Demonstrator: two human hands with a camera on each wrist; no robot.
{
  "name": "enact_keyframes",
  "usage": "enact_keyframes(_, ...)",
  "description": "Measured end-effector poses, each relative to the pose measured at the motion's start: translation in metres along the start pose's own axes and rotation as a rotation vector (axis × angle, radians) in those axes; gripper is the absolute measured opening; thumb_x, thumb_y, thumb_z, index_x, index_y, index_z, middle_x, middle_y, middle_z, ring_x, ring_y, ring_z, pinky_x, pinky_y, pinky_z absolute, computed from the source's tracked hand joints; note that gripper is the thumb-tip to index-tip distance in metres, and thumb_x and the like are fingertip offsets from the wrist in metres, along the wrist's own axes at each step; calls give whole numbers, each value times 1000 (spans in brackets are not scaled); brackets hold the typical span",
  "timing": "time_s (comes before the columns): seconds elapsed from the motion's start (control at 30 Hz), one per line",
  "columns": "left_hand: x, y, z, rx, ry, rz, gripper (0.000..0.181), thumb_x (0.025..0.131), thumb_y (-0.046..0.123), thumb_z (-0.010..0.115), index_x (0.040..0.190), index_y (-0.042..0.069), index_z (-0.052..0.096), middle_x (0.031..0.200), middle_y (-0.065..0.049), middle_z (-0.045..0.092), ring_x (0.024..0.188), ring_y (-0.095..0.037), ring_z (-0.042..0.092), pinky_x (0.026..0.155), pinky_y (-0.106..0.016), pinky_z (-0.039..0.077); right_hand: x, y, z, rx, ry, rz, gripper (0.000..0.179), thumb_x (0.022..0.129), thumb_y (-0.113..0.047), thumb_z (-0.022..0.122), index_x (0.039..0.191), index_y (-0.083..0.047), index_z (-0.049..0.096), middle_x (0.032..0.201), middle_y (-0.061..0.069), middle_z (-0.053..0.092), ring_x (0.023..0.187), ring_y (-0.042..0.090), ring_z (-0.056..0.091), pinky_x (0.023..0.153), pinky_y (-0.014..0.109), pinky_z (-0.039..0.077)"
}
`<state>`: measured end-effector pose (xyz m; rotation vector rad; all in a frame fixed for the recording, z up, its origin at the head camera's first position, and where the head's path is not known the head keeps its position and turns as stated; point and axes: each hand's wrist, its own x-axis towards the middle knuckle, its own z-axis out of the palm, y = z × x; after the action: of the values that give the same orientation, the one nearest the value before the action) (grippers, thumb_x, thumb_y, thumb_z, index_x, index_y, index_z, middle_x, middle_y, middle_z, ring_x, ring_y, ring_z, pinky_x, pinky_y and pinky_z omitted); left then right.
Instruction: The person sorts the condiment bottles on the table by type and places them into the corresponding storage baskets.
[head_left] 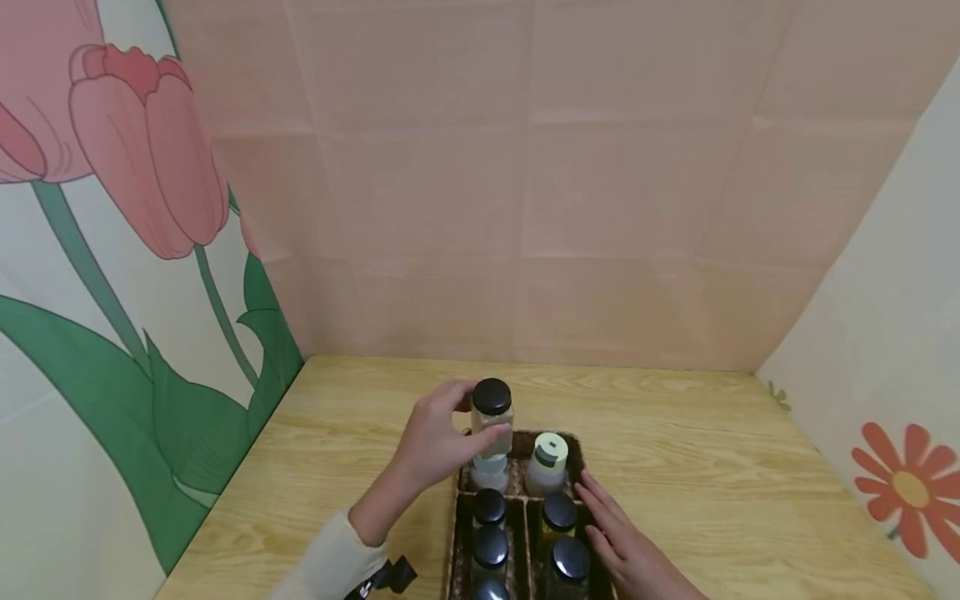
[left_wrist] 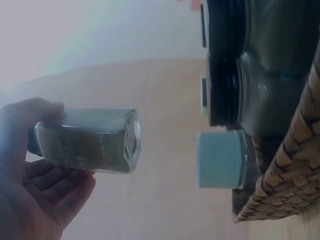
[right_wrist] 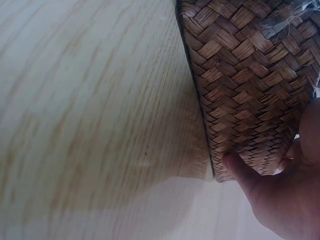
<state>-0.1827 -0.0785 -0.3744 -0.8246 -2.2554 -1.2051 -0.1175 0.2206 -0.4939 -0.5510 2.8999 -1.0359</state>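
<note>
Raised above the far left compartment of a woven basket (right_wrist: pixel 250 100), a square glass jar (left_wrist: pixel 87 142) with a black lid is pinched between the thumb and fingers of my left hand (head_left: pixel 442 437). Pale powder fills it, and white lettering marks its side. Below it stands a jar with a pale blue cap (left_wrist: pixel 220 160). Beside that is a jar with a whitish-green cap (head_left: pixel 551 450). Several black-lidded jars (head_left: pixel 491 546) fill the nearer compartments. My right hand (head_left: pixel 630 546) rests against the basket's right side with extended fingers, its thumb (right_wrist: pixel 240 170) on the weave.
The basket stands on a light wood-grain table (head_left: pixel 712 467). A pinkish backdrop (head_left: pixel 525 192) rises behind the table, with flower-printed panels at left and right. A black strap piece (head_left: pixel 393 575) is at my left wrist. Clear plastic (right_wrist: pixel 287 20) clings to the basket wall.
</note>
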Motion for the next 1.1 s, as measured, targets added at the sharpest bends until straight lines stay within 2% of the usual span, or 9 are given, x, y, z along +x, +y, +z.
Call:
enact_keyframes(0.17,-3,7,0,-20,-23,1,44,82,31,87,118,13,70,107,3,71,95,-10,67,75,-24,59,1,1,0,13,-37,45,55,108,-30,50,158,-11,36,168,5,23,148,16,19,117,33,31)
enact_keyframes(0.33,-5,12,2,-33,-28,37,44,82,31,87,117,12,69,105,4,70,94,-9,67,74,-22,59,4,1,-2,25,-79,76,58,108,-36,47,159,-12,33,169,5,19,150,23,20,118,43,34)
enact_keyframes(0.43,-7,16,3,-34,-29,66,43,81,31,87,116,12,69,104,4,70,92,-8,67,77,-22,58,4,1,-2,25,-87,81,59,108,-36,47,160,-11,32,169,6,18,151,25,20,118,44,34)
enact_keyframes(0.7,-12,29,5,-35,-43,92,43,79,33,89,113,13,70,100,7,70,86,-6,65,73,-21,56,5,0,-2,38,-91,93,59,108,-37,46,160,-14,32,170,5,16,152,26,21,117,50,32)
enact_keyframes(1.0,-16,40,6,-8,-69,105,44,80,37,87,115,17,71,104,10,72,93,-3,64,80,-23,56,6,1,-2,39,-101,88,60,108,-39,46,160,-14,31,170,5,16,151,28,22,116,39,37)
enact_keyframes(1.1,-18,43,7,-6,-73,110,44,80,37,87,115,16,72,104,9,72,93,-3,64,79,-20,56,6,2,-2,43,-90,76,59,108,-39,46,160,-15,31,169,5,17,150,24,22,116,35,38)
